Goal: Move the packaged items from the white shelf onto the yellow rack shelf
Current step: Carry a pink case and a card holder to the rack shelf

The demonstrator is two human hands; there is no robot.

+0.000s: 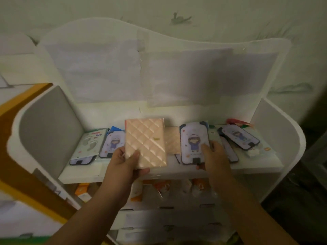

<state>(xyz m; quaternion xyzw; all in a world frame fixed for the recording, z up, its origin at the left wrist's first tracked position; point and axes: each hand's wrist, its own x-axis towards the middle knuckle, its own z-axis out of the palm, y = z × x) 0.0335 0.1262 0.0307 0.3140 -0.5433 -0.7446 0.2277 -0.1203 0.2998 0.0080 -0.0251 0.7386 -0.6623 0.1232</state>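
My left hand [126, 160] grips a quilted peach package [146, 143] by its lower edge, lifted just above the white shelf [261, 164]. My right hand [215, 156] holds a dark-rimmed cartoon-girl package [192, 143] from its right side, thumb on the front. More packaged items lie on the shelf: a pale "Happy Day" card [90, 144] at the left, another cartoon-girl package [113, 144] beside it, a flat peach package [172, 140] behind the two held ones, and a tilted cartoon-girl package [238, 136] at the right. The yellow rack [16, 167] shows at the left edge.
The white shelf has a tall curved back panel [159, 68] and rounded side walls [47, 124]. Below it a lower tier holds orange and white packages [159, 188]. A red and green item [237, 122] lies at the shelf's far right. Dark floor is at the right.
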